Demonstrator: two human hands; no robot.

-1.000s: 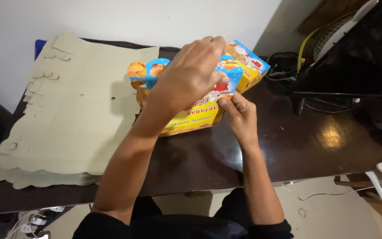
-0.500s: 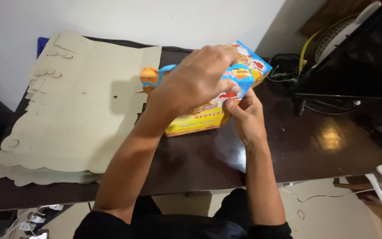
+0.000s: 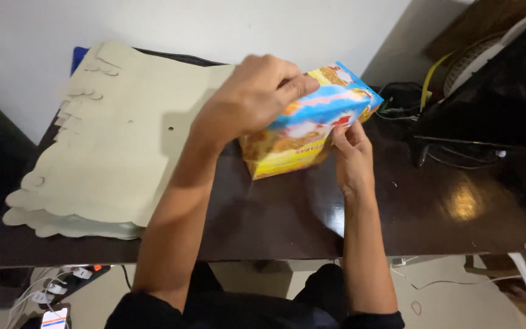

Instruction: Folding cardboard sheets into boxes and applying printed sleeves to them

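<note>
Two hands are on a colourful box (image 3: 312,131) tilted on the dark bench (image 3: 275,213): the left hand (image 3: 251,100) clamps its top for steadiness, while its near side edge is pinched by the right hand (image 3: 353,155).

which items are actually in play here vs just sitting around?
In play:
- printed carton
- left hand gripping its top
- right hand at its side

Lying about:
- stack of die-cut cardboard sheets
- dark desk
- cables
- fan
</note>
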